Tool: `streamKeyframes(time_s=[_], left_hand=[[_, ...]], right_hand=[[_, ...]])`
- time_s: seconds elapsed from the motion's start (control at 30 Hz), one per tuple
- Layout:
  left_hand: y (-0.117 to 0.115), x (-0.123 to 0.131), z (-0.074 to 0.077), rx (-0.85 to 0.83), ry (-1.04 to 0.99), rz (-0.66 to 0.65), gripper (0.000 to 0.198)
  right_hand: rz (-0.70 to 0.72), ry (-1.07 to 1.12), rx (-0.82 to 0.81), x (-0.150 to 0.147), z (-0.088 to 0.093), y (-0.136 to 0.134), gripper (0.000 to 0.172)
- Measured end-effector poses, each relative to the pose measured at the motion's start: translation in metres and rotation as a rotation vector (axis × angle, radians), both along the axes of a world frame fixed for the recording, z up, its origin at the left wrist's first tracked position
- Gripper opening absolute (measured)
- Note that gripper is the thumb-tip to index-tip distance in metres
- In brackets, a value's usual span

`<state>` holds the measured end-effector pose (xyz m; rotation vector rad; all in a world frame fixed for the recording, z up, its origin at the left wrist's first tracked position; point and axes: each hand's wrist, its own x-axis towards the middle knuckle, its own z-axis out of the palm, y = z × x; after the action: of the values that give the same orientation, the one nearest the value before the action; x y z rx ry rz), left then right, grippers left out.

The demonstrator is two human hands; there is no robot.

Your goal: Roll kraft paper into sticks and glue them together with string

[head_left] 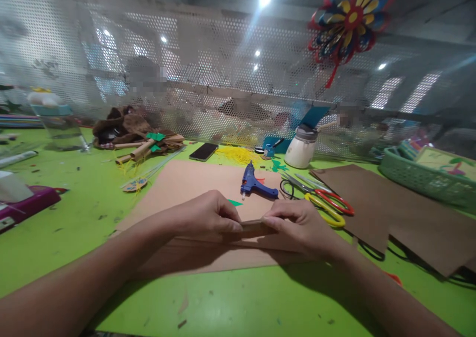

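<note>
Between the fingertips of my left hand (210,215) and my right hand (297,223) is a narrow brown paper roll (253,226). Both hands are closed in a pinch on it, one at each end, and only its middle shows. It is held over a large tan paper sheet (174,188), close to the sheet's near part. Just beyond my hands lies a blue glue gun (256,182), with a green paper scrap (235,203) beside it. Right of the gun are scissors with yellow handles (327,213) and others with red handles (336,201).
On the green table (67,257), dark brown paper (360,198) and a green basket (420,178) stand right. A white jar (300,151), a phone (204,151) and yellow shreds (238,154) line the back. Rolled paper sticks (143,151) and a purple box (33,203) are left.
</note>
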<state>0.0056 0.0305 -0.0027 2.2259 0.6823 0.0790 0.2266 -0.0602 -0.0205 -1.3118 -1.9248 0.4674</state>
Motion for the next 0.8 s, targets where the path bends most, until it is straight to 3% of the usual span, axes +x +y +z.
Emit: streamKeyframes(time_s=[0.13, 0.27, 0.5, 0.67, 0.8], left_hand=[[-0.005, 0.005, -0.002, 0.166, 0.019, 0.080, 0.021], [-0.008, 0.007, -0.002, 0.299, -0.017, 0.055, 0.021], [0.005, 0.000, -0.002, 0.099, 0.034, 0.018, 0.018], [0.009, -0.003, 0.002, 0.110, 0.044, 0.020, 0.019], [0.005, -0.002, 0.006, 0.106, 0.017, 0.031, 0.021]], right_hand=[[-0.034, 0.002, -0.115, 0.001, -0.004, 0.004, 0.019], [-0.064, 0.079, -0.188, 0.003, -0.011, 0.008, 0.022], [-0.063, 0.272, -0.329, 0.006, -0.018, 0.011, 0.025], [-0.095, 0.366, -0.475, 0.009, -0.019, 0.014, 0.027], [-0.097, 0.406, -0.446, 0.009, -0.015, 0.013, 0.031]])
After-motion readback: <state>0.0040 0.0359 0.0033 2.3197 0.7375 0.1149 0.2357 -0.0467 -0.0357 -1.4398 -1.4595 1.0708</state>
